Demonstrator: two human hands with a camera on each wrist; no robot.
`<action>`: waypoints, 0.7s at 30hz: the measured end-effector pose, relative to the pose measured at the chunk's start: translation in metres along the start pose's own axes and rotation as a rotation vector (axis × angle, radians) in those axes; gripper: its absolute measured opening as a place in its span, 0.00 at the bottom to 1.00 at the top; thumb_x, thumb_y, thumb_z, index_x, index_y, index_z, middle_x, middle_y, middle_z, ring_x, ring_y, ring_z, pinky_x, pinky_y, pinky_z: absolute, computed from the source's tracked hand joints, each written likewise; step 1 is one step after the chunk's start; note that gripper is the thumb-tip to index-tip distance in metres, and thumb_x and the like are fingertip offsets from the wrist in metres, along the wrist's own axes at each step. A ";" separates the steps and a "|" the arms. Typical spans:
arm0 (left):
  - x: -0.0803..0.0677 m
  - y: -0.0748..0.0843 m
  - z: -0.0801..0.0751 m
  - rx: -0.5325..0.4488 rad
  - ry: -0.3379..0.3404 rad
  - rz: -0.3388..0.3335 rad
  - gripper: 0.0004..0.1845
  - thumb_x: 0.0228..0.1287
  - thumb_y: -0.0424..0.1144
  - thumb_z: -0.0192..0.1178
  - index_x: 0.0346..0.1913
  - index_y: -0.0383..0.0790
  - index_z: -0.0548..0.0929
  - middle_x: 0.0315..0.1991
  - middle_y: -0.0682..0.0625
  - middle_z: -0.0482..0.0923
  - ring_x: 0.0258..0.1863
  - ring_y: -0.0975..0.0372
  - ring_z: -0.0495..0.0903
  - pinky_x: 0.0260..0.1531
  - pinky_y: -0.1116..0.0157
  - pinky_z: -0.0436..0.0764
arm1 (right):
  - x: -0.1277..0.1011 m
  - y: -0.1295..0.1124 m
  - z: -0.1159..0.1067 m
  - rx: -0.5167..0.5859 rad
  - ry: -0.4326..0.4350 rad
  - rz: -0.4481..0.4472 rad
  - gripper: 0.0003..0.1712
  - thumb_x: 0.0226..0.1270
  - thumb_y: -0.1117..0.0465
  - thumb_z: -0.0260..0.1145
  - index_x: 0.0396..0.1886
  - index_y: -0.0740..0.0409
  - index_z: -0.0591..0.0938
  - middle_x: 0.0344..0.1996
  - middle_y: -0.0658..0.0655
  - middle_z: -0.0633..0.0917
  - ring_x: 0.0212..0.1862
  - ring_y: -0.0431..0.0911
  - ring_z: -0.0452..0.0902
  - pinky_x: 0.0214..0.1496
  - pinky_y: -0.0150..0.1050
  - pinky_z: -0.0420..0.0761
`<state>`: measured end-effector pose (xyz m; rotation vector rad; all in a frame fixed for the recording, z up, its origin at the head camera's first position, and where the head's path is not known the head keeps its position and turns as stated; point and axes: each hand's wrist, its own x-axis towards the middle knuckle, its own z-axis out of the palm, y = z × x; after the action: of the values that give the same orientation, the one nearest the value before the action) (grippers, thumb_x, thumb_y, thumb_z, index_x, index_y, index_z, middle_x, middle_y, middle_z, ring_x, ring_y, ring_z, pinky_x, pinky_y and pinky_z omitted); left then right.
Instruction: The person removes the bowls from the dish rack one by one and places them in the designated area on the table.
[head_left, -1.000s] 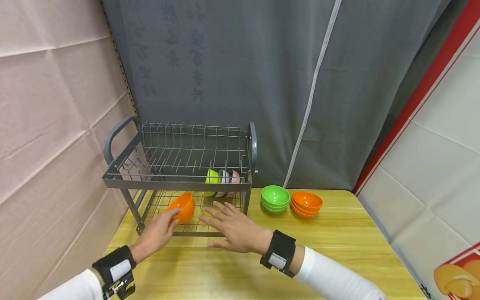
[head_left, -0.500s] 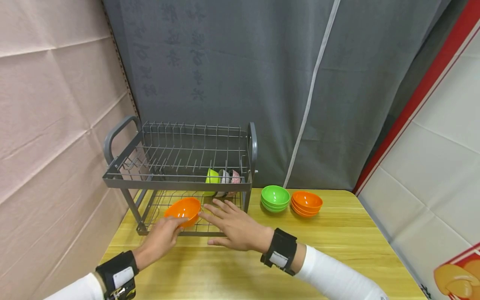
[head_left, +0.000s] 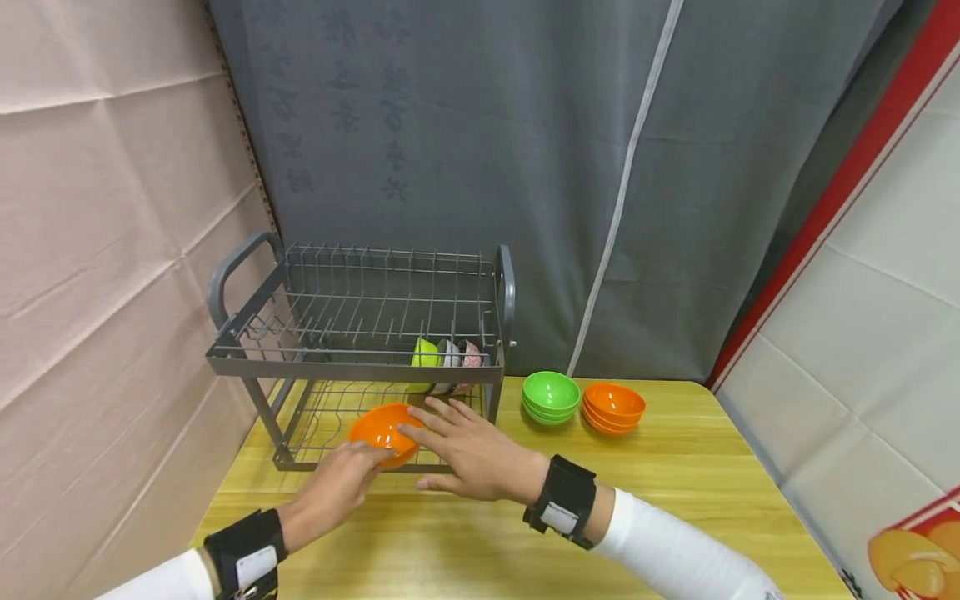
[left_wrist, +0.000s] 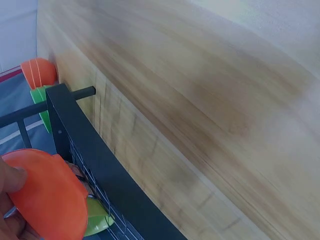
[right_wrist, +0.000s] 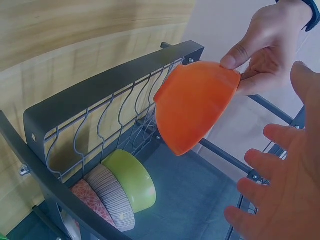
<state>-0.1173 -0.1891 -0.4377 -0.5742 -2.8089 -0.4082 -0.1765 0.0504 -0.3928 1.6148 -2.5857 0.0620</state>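
My left hand (head_left: 337, 487) pinches the rim of an orange bowl (head_left: 371, 427) at the front of the dish rack (head_left: 352, 372), its inside turned up towards the head camera. In the right wrist view the bowl (right_wrist: 195, 107) shows its outer side and foot, with the left thumb and fingers on its edge. My right hand (head_left: 483, 458) is spread just to the right, fingertips overlapping the bowl's edge in the head view and holding nothing. On the rack's lower tier, a lime-green bowl (right_wrist: 135, 180), a striped bowl (right_wrist: 112, 195) and a pink patterned bowl (right_wrist: 91, 201) stand tilted in a row.
Right of the rack, a stack of green bowls (head_left: 551, 393) and a stack of orange bowls (head_left: 613, 406) stand on the wooden table (head_left: 675, 475). A grey curtain (head_left: 450, 125) hangs behind; a pale wall (head_left: 112, 250) lies close on the left.
My left hand has brought the orange bowl right and towards me, tipping it so that its inside now shows. The right hand stays almost where it was.
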 end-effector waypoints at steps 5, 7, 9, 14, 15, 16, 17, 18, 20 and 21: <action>-0.001 0.004 -0.001 0.008 0.005 0.051 0.14 0.58 0.27 0.69 0.47 0.43 0.89 0.41 0.49 0.91 0.40 0.60 0.87 0.44 0.57 0.86 | -0.002 -0.002 0.002 0.009 -0.012 -0.012 0.43 0.75 0.30 0.47 0.82 0.43 0.54 0.82 0.55 0.55 0.83 0.56 0.47 0.83 0.56 0.56; -0.002 0.005 -0.001 0.019 0.007 0.068 0.14 0.58 0.28 0.70 0.47 0.44 0.90 0.41 0.51 0.91 0.40 0.61 0.87 0.43 0.58 0.85 | -0.002 -0.003 0.003 0.009 -0.017 -0.017 0.43 0.76 0.31 0.46 0.82 0.43 0.55 0.82 0.55 0.56 0.83 0.56 0.47 0.83 0.56 0.54; -0.002 0.006 -0.001 0.029 0.009 0.088 0.15 0.57 0.28 0.70 0.46 0.45 0.90 0.41 0.52 0.91 0.39 0.62 0.87 0.42 0.59 0.85 | -0.003 -0.004 0.005 0.015 -0.025 -0.020 0.43 0.75 0.31 0.47 0.82 0.43 0.55 0.81 0.55 0.57 0.83 0.56 0.46 0.83 0.56 0.53; -0.002 0.008 -0.002 0.060 -0.002 0.144 0.21 0.51 0.24 0.72 0.48 0.47 0.90 0.43 0.54 0.91 0.39 0.63 0.86 0.44 0.59 0.85 | -0.002 -0.006 0.011 0.009 -0.041 -0.029 0.44 0.75 0.30 0.48 0.82 0.44 0.54 0.81 0.54 0.57 0.83 0.57 0.47 0.83 0.56 0.55; -0.002 0.008 -0.003 0.067 -0.010 0.152 0.23 0.49 0.22 0.72 0.48 0.48 0.90 0.43 0.55 0.91 0.40 0.63 0.85 0.45 0.58 0.85 | -0.001 -0.006 0.012 0.003 -0.042 -0.033 0.44 0.75 0.30 0.47 0.82 0.44 0.54 0.81 0.54 0.58 0.83 0.57 0.48 0.83 0.56 0.55; -0.003 0.009 -0.003 0.072 -0.016 0.160 0.25 0.48 0.21 0.72 0.49 0.48 0.89 0.44 0.55 0.90 0.40 0.64 0.85 0.46 0.58 0.85 | -0.001 -0.006 0.013 -0.002 -0.043 -0.036 0.44 0.75 0.30 0.47 0.83 0.44 0.54 0.81 0.54 0.57 0.83 0.57 0.48 0.83 0.56 0.55; -0.003 0.010 -0.004 0.079 -0.020 0.171 0.27 0.46 0.20 0.72 0.49 0.48 0.89 0.45 0.56 0.90 0.40 0.64 0.85 0.47 0.58 0.85 | -0.001 -0.007 0.014 -0.001 -0.046 -0.040 0.44 0.75 0.30 0.47 0.82 0.45 0.54 0.81 0.54 0.57 0.83 0.57 0.48 0.83 0.56 0.55; -0.003 0.011 -0.004 0.084 -0.022 0.185 0.28 0.45 0.19 0.72 0.49 0.48 0.89 0.45 0.56 0.90 0.41 0.64 0.85 0.47 0.58 0.85 | -0.001 -0.006 0.015 -0.005 -0.048 -0.044 0.45 0.75 0.30 0.47 0.82 0.45 0.54 0.81 0.54 0.58 0.83 0.56 0.49 0.83 0.56 0.55; -0.004 0.012 -0.005 0.086 -0.026 0.203 0.30 0.43 0.19 0.73 0.50 0.49 0.89 0.46 0.57 0.90 0.42 0.65 0.84 0.49 0.59 0.85 | -0.001 -0.007 0.017 -0.012 -0.053 -0.050 0.45 0.75 0.29 0.46 0.82 0.46 0.55 0.81 0.54 0.58 0.83 0.56 0.49 0.83 0.55 0.55; -0.005 0.013 -0.005 0.085 -0.024 0.209 0.30 0.44 0.19 0.72 0.50 0.50 0.89 0.46 0.58 0.90 0.42 0.66 0.84 0.49 0.59 0.85 | -0.001 -0.007 0.017 -0.012 -0.058 -0.051 0.45 0.75 0.29 0.45 0.82 0.46 0.55 0.81 0.54 0.58 0.83 0.55 0.50 0.84 0.55 0.54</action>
<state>-0.1070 -0.1808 -0.4313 -0.8477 -2.7361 -0.2413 -0.1705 0.0471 -0.4099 1.7025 -2.5801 -0.0043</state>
